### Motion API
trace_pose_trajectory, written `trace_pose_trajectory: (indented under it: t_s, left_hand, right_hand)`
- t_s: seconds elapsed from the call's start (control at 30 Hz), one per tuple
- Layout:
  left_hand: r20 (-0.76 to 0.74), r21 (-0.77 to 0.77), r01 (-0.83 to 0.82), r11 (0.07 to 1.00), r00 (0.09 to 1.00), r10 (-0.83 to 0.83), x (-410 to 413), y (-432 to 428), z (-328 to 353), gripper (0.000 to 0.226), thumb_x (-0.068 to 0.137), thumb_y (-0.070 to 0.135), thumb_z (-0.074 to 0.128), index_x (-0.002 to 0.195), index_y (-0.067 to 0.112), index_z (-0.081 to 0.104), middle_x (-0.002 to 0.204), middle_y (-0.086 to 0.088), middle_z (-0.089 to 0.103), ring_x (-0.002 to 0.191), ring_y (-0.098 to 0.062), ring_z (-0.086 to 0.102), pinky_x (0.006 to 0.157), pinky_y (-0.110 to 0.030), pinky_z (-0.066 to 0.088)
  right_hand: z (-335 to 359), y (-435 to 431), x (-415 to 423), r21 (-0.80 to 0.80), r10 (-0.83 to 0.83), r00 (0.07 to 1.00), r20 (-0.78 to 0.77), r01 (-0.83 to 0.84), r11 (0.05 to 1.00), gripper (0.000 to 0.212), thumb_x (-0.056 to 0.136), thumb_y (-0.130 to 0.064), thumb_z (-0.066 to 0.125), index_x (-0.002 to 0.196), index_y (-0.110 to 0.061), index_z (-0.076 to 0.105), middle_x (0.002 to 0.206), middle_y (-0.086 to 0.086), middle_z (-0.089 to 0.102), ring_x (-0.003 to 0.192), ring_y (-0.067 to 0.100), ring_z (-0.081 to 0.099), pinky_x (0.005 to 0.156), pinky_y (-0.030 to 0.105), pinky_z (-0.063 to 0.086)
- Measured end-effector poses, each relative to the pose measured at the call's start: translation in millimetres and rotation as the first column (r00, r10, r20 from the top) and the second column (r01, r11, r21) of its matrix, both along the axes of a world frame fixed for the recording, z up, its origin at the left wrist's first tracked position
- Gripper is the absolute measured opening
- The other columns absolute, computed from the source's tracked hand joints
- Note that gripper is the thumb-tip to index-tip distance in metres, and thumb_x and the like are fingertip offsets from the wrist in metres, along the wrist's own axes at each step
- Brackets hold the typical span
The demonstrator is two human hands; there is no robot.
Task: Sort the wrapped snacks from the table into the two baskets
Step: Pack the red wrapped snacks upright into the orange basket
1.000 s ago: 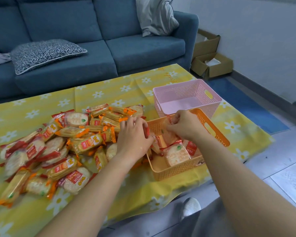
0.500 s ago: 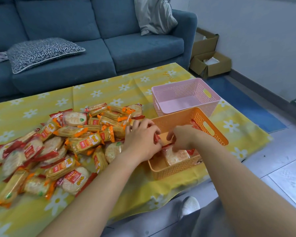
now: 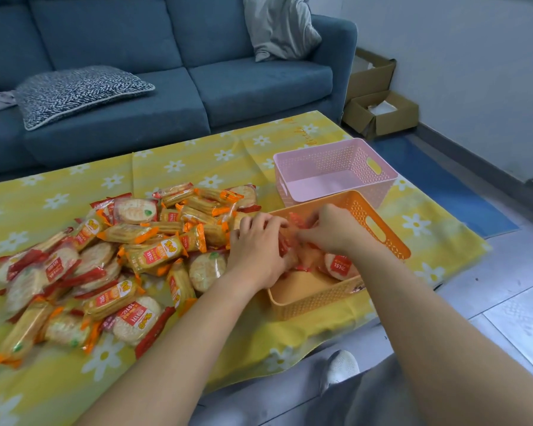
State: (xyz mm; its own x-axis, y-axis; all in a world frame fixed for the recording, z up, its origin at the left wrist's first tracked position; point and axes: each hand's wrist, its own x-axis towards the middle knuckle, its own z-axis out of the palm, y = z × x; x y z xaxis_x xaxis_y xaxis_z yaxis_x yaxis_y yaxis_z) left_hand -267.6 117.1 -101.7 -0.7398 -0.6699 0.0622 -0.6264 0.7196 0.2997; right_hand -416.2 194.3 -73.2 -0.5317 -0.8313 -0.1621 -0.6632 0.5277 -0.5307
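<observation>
Both hands meet over the orange perforated plastic basket [image 3: 382, 233], which sits near the front edge of the low table under a yellow cloth printed with white daisies [image 3: 197, 158]. The left hand [image 3: 256, 250] reaches across the basket's left rim, its fingers curled around a red-edged wrapped snack [image 3: 285, 250] held just inside the basket. The right hand [image 3: 333, 230] comes in over the middle of the basket with its fingers bent and pinched at the same bundle of red and clear wrapping (motion blur makes it hard to tell whether it grips that packet or a second one). Lower in the basket, toward its right side, lies a round rice cracker in a red-printed wrapper [image 3: 339, 265], and part of the basket floor at the near end is bare.

Just behind the orange basket, touching or nearly touching it, stands the pink perforated plastic basket [image 3: 379, 179] with nothing visible inside.

To the left of the hands, a loose heap of wrapped snacks [image 3: 120, 256] spreads over the cloth: round crackers in red-trimmed wrappers mixed with longer stacks in orange-trimmed ones. Behind the table stands a blue fabric sofa [image 3: 228, 84].
</observation>
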Motion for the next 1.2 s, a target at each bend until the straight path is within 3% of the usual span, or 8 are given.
trace_pose_trajectory:
  t_s: [0.13,0.33,0.53,0.67,0.83,0.93,1.07,1.2]
  left_hand:
    - [0.006,0.023,0.015,1.0,1.0,-0.015,1,0,2,0.075,0.084,0.054,0.065,0.148,0.045,0.028,0.145,0.008,0.036,0.134,-0.024,0.028,0.108,-0.044,0.029]
    - [0.025,0.015,0.038,0.999,0.999,-0.039,2,-1,2,0.058,0.088,0.05,0.059,0.142,0.049,0.039,0.14,0.007,0.037,0.129,-0.024,0.028,0.106,-0.042,0.029]
    - [0.021,0.013,0.042,0.999,0.999,-0.042,3,-2,1,0.055,0.086,0.048,0.059,0.138,0.048,0.042,0.139,0.007,0.037,0.127,-0.024,0.03,0.105,-0.043,0.03]
    - [0.012,0.004,0.035,0.999,0.999,-0.035,3,-2,0,0.055,0.086,0.048,0.06,0.138,0.048,0.043,0.138,0.007,0.038,0.127,-0.024,0.031,0.105,-0.043,0.031]
    - [0.014,0.002,0.035,0.999,0.999,-0.035,3,-3,-2,0.054,0.086,0.047,0.06,0.137,0.047,0.042,0.138,0.008,0.037,0.127,-0.023,0.031,0.106,-0.044,0.031]
    - [0.015,0.0,0.035,0.999,0.999,-0.035,4,-3,-3,0.053,0.086,0.048,0.059,0.137,0.048,0.042,0.138,0.008,0.037,0.127,-0.023,0.031,0.105,-0.044,0.031]
    - [0.001,-0.005,0.033,0.999,0.999,-0.033,4,-2,-3,0.052,0.086,0.049,0.059,0.135,0.048,0.043,0.136,0.008,0.037,0.127,-0.022,0.031,0.105,-0.044,0.03]
    - [0.003,-0.006,0.026,1.0,1.0,-0.026,2,-1,-3,0.055,0.086,0.056,0.06,0.137,0.046,0.043,0.137,0.008,0.037,0.128,-0.023,0.03,0.106,-0.043,0.03]
  right_hand:
    - [8,-4,-5,0.029,-0.011,0.974,0.225,0.004,1.0,0.03,0.096,-0.026,0.054,0.094,-0.004,0.075,0.086,0.011,0.076,0.07,0.022,0.068,0.068,0.035,0.055]
    - [9,18,-28,0.247,-0.008,0.978,-0.209,0.06,0.967,0.02,0.085,-0.008,0.06,0.102,-0.005,0.07,0.097,0.011,0.071,0.09,0.029,0.066,0.08,0.043,0.06]
    - [0,35,-26,0.401,0.018,0.966,-0.259,0.091,0.912,0.042,0.082,-0.013,0.077,0.119,-0.01,0.059,0.11,0.007,0.066,0.092,0.024,0.061,0.075,0.038,0.057]
    - [-8,36,-21,0.418,0.036,0.945,-0.325,0.109,0.902,0.038,0.085,-0.011,0.069,0.121,-0.014,0.056,0.086,-0.004,0.054,0.084,0.022,0.057,0.065,0.033,0.049]
    - [-11,35,-12,0.488,0.072,0.935,-0.347,0.114,0.866,0.062,0.087,-0.016,0.071,0.141,-0.031,0.045,0.134,0.009,0.046,0.111,0.031,0.06,0.08,0.043,0.059]
    - [-8,33,-11,0.533,0.118,0.94,-0.319,0.076,0.843,0.051,0.088,-0.016,0.07,0.134,-0.029,0.052,0.136,0.005,0.047,0.108,0.028,0.061,0.082,0.042,0.058]
    - [7,37,-18,0.407,0.087,0.93,-0.358,0.072,0.911,0.025,0.085,-0.013,0.06,0.103,-0.028,0.051,0.1,-0.003,0.06,0.086,0.023,0.056,0.068,0.035,0.049]
    - [19,37,-19,0.04,0.046,0.933,-0.357,-0.034,0.999,0.029,0.078,-0.002,0.055,0.094,-0.026,0.061,0.095,-0.008,0.062,0.095,0.02,0.055,0.069,0.039,0.052]
